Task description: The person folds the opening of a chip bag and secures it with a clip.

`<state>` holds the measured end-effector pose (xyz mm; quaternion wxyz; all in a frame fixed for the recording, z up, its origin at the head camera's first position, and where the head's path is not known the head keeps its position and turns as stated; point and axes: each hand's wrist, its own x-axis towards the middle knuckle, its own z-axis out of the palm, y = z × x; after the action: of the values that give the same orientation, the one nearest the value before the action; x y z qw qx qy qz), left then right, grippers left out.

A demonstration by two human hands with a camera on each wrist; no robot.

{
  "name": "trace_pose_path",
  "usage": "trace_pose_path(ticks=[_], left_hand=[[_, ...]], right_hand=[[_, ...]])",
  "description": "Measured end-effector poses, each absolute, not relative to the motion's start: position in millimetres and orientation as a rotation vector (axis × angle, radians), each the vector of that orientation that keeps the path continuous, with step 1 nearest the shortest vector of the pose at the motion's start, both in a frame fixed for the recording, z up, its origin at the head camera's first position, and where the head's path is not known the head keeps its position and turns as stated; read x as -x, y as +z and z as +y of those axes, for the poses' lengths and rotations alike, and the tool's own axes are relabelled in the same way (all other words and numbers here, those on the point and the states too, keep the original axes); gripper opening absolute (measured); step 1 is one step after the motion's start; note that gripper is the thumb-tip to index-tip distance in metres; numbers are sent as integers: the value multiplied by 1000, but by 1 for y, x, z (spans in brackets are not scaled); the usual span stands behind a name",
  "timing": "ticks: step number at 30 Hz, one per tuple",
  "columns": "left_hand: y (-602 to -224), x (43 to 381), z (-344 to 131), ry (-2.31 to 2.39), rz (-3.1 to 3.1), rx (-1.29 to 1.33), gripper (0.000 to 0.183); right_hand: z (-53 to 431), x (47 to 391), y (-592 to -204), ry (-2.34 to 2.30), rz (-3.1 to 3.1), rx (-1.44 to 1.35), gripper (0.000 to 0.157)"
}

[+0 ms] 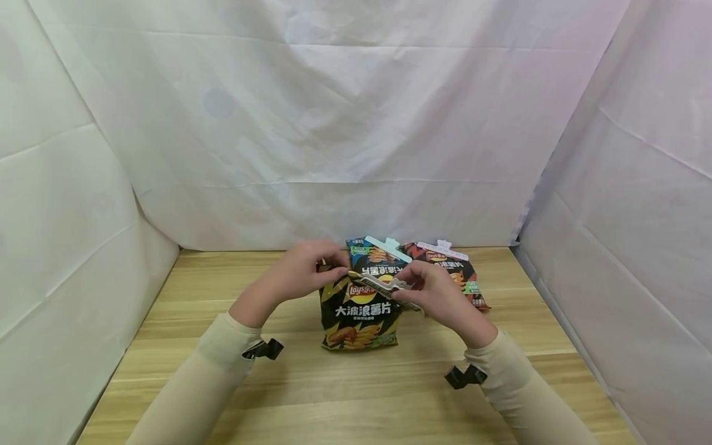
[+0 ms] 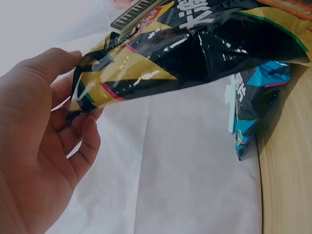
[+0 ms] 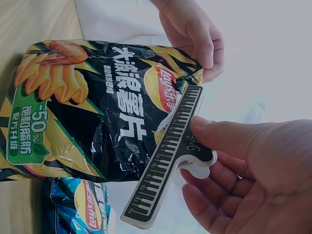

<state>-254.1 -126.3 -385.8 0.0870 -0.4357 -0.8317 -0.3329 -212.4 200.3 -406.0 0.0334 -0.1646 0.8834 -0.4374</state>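
Observation:
A black and gold Lay's potato chip bag (image 1: 358,318) stands upright on the table in the middle of the head view. My left hand (image 1: 300,272) pinches its upper left corner, as the left wrist view shows at the bag's crumpled edge (image 2: 87,85). Between the thumb and fingers of my right hand (image 1: 442,300) is a black bag clip (image 3: 168,153) with a piano-key print and pale rim. The clip lies slantwise along the bag's top edge. Whether its jaws have closed over the folded top cannot be told.
Behind stands a blue and black chip bag (image 1: 378,269) with a pale blue clip (image 1: 388,248) on top. To its right leans a red and black chip bag (image 1: 458,275) with a white clip (image 1: 442,250). White cloth (image 1: 334,123) walls surround the wooden table (image 1: 345,402).

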Motion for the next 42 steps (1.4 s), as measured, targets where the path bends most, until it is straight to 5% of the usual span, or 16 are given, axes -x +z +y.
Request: trace_pose_path(ticks=[42], left_hand=[[-396,254,-118,-1205,-2531,1302,4]], right_hand=[[181,221,-395,-1369,2734,632,13]])
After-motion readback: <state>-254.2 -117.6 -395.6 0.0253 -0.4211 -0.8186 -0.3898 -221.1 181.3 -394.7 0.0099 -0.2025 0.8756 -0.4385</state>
